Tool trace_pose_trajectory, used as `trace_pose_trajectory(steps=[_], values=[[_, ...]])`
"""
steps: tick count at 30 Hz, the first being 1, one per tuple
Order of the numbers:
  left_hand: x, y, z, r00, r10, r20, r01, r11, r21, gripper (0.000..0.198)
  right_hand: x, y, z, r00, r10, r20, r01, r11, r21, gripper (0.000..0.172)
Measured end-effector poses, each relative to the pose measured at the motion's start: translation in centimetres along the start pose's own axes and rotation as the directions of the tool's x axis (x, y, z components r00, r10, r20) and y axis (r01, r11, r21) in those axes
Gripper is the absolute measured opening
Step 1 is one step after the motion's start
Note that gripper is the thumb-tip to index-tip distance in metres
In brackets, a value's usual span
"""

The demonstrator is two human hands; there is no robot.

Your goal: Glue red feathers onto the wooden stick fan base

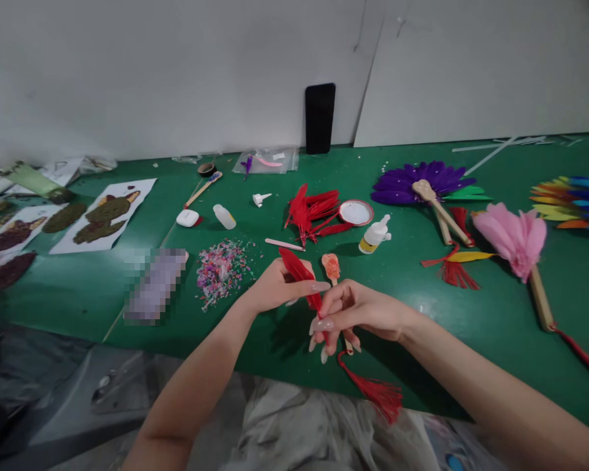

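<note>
A red feather (297, 267) is held between my two hands above the green table. My left hand (281, 286) pinches it along its vane with the thumb on top. Lower down, the fingers of my right hand (348, 311) close on the feather's quill end. Beneath the right hand lies a wooden fan handle (332, 267) with an orange-red coated head, its middle hidden by the fingers. A red tassel (380, 392) hangs from its lower end over the table edge. Beyond the hands are a pile of red feathers (314, 210) and a white glue bottle (375, 235).
Left of my hands lie colourful confetti-like bits (223, 269) and a blurred phone-like object (157, 288). A black phone (319, 119) leans on the wall. Purple (407, 183) and pink (513, 235) feather fans lie at right. A white-filled lid (356, 212) sits behind the bottle.
</note>
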State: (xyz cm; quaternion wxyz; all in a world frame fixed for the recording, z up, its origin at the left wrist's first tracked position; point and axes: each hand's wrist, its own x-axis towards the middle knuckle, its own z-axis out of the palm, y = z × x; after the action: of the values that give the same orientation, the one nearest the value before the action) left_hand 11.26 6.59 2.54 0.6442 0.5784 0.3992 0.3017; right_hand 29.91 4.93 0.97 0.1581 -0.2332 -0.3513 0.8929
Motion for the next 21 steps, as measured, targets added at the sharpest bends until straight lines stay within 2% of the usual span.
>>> trace_pose_trajectory(steps=[11, 16, 21], values=[[0.40, -0.30, 0.15, 1.000, 0.029, -0.012, -0.029, 0.999, -0.036, 0.039, -0.15, -0.24, 0.06, 0.998, 0.025, -0.066, -0.029, 0.997, -0.067, 0.018], [0.41, -0.46, 0.09, 0.997, 0.031, -0.077, -0.032, 0.999, -0.015, 0.042, -0.20, -0.31, 0.14, 0.994, 0.017, -0.111, -0.030, 0.993, -0.114, 0.023], [0.37, 0.06, 0.39, 0.992, 0.008, -0.126, -0.010, 1.000, -0.020, 0.043, -0.51, -0.81, 0.43, 0.990, -0.052, -0.129, 0.027, 0.981, -0.191, 0.023]])
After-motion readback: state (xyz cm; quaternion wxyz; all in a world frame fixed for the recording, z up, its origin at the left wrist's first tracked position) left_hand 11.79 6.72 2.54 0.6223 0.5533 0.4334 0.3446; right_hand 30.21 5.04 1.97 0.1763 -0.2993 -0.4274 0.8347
